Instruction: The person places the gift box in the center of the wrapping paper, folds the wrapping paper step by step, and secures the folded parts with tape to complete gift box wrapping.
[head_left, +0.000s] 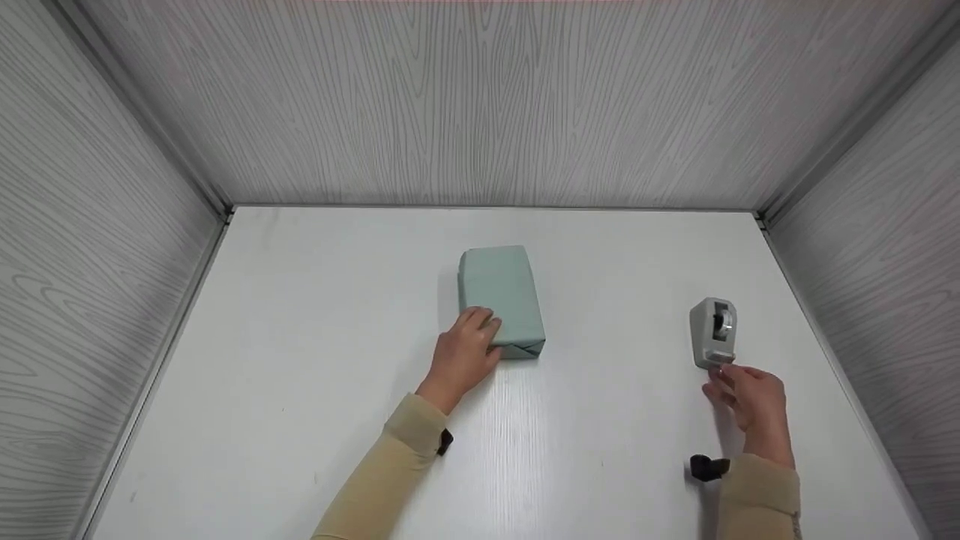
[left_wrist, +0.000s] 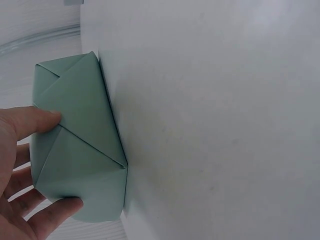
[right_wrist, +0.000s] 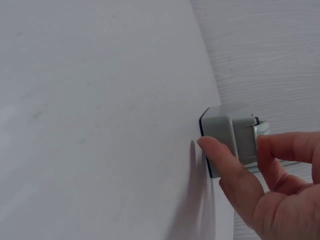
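A box wrapped in pale green paper (head_left: 504, 292) lies on the white table, its folded end (left_wrist: 85, 125) facing the left wrist camera. My left hand (head_left: 463, 354) grips the near left part of this box, the thumb pressing on the folded end and the other fingers around its edge. Over to the right stands a grey tape dispenser (head_left: 705, 330) with a small roll of clear tape. My right hand (head_left: 757, 401) is at its near end. In the right wrist view, an index fingertip touches the cutter edge, while the thumb is apart, beside the dispenser's front.
The white table (head_left: 300, 337) is bounded by grey wood-grain panels at the back (head_left: 480, 105), left (head_left: 97, 247) and right (head_left: 885, 262). A black wrist-camera mount (head_left: 707, 468) sticks out from the right cuff, and another (head_left: 445, 442) from the left cuff.
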